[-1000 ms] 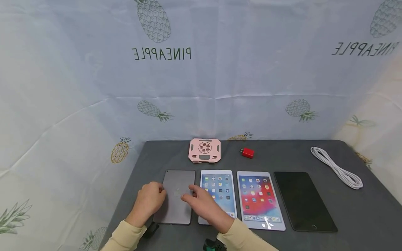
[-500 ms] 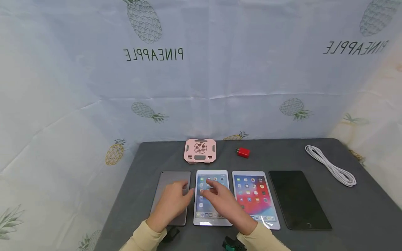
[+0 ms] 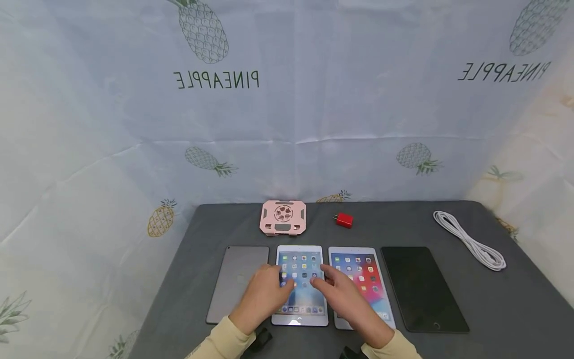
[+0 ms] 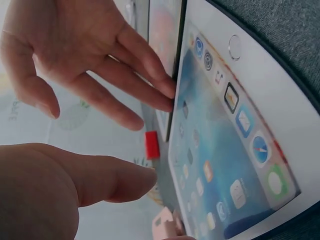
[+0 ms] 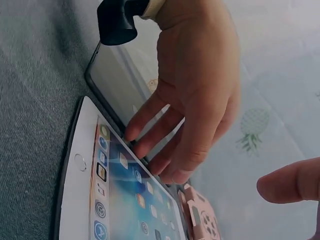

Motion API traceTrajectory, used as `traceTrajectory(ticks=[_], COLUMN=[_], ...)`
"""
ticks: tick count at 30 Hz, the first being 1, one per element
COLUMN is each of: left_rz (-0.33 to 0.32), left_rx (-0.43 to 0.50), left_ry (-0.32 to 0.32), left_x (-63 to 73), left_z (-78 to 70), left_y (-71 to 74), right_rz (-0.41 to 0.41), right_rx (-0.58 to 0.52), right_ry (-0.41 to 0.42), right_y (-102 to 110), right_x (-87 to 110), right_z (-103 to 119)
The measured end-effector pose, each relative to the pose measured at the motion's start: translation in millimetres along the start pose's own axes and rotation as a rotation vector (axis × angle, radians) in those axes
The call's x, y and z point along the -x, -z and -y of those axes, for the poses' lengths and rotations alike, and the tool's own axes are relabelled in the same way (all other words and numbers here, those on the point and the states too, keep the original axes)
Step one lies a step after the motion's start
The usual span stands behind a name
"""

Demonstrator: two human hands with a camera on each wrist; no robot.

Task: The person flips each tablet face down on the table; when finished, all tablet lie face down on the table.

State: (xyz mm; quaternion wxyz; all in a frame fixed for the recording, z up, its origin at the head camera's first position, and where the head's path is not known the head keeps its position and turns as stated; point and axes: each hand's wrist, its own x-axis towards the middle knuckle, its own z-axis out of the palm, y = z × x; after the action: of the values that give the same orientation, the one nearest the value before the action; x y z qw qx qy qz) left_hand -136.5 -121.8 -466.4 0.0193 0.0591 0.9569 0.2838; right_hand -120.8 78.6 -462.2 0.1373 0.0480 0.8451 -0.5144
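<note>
white tablet with the blue home screen (image 3: 302, 299) lies face up on the grey tabletop (image 3: 394, 224), second from the left in a row of four, with a hand at each long side. half a second ago the left hand (image 3: 263, 294) was over the grey metal-backed tablet (image 3: 233, 279) and the right hand (image 3: 346, 295) over this white one; both have since shifted rightward, so the left is now at the white tablet's left edge and the right at its right edge, partly covering the white tablet with the red-and-blue screen (image 3: 371, 279). i take that as attention having passed from the first tablet to the second.

both hands have fingers spread, thumbs apart, pinching nothing. in the wrist views the fingertips reach down at the edges; whether they press there i cannot tell. the tablet looks flat, not lifted.

no box or tray shows in any view: everything lies straight on the tabletop. the black-screened tablet (image 3: 423, 289) ends the row; behind are a pink folding stand (image 3: 269, 217), a red plug adapter (image 3: 345, 220) and a coiled white cable (image 3: 471, 243).
</note>
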Motion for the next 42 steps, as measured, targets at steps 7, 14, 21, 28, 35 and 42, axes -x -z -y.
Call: traceTrajectory(ticks=[7, 14, 21, 28, 35, 42], left_rz=[0.001, 0.03, 0.129, 0.193, 0.212, 0.252], left_rx=[0.046, 0.108, 0.185, 0.218, 0.218, 0.244], left_ry=[0.023, 0.055, 0.085, 0.106, 0.124, 0.145], left_x=[2.3, 2.3, -0.6, -3.4, -5.5, -7.7], left_z=[0.4, 0.7, 6.5, 8.8, 9.9, 8.9], left_y=[-1.4, 1.4, 9.3, 17.9, 21.2, 23.4], right_rz=[0.013, 0.014, 0.019, 0.03, 0.05, 0.051], right_rx=[-0.055, -0.155, -0.208, -0.347, -0.428, -0.504], right_ry=[-0.049, -0.074, -0.092, -0.088, -0.085, -0.083], right_y=[2.4, 3.4, 8.7, 17.6, 19.6, 21.3], right_x=[-1.7, -5.2, -7.5, -7.5, -5.7, -1.0], right_z=[0.5, -1.0, -3.3, -1.7, 1.6, 7.5])
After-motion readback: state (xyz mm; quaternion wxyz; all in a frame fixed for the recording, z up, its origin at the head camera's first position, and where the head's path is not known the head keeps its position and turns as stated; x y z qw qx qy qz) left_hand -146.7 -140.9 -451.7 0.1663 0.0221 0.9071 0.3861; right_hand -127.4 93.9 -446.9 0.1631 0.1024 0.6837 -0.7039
